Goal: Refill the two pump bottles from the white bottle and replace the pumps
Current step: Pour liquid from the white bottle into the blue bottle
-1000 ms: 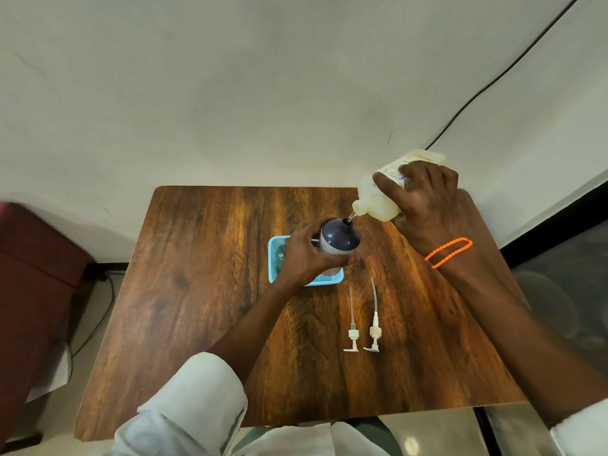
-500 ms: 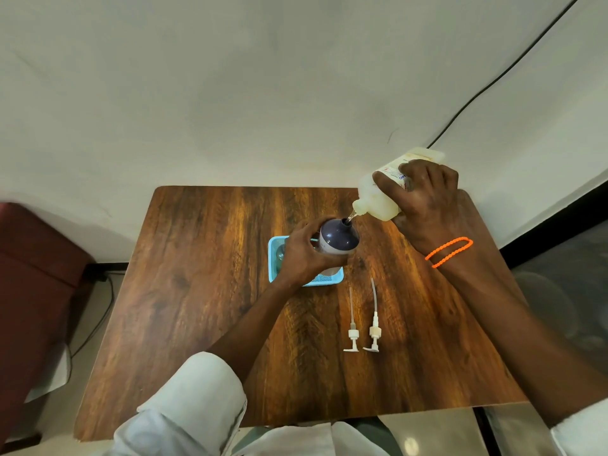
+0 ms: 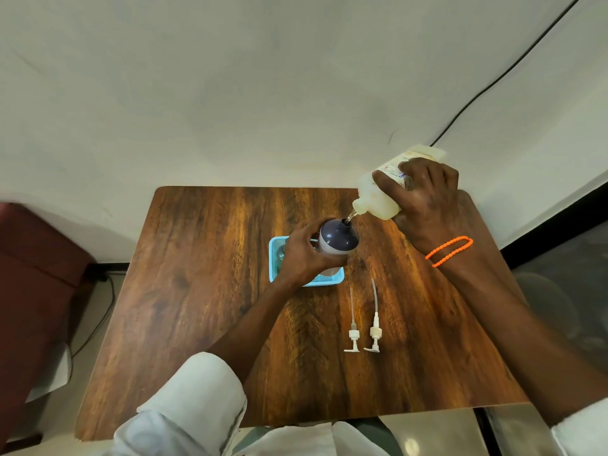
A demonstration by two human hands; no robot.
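Note:
My left hand (image 3: 301, 255) grips a pump bottle with a dark purple top (image 3: 337, 240) and holds it upright over a small blue basket (image 3: 274, 258). My right hand (image 3: 424, 205) holds the white bottle (image 3: 378, 195) tilted down to the left, its nozzle at the purple bottle's open neck, with a thin stream between them. A second bottle in the basket is mostly hidden behind my left hand. Two white pumps (image 3: 353, 337) (image 3: 375, 334) with long tubes lie side by side on the wooden table (image 3: 197, 291), nearer to me than the basket.
The table stands against a pale wall. A black cable (image 3: 493, 83) runs down the wall at the upper right. A dark red seat (image 3: 33, 274) is to the left, with cables on the floor beside it.

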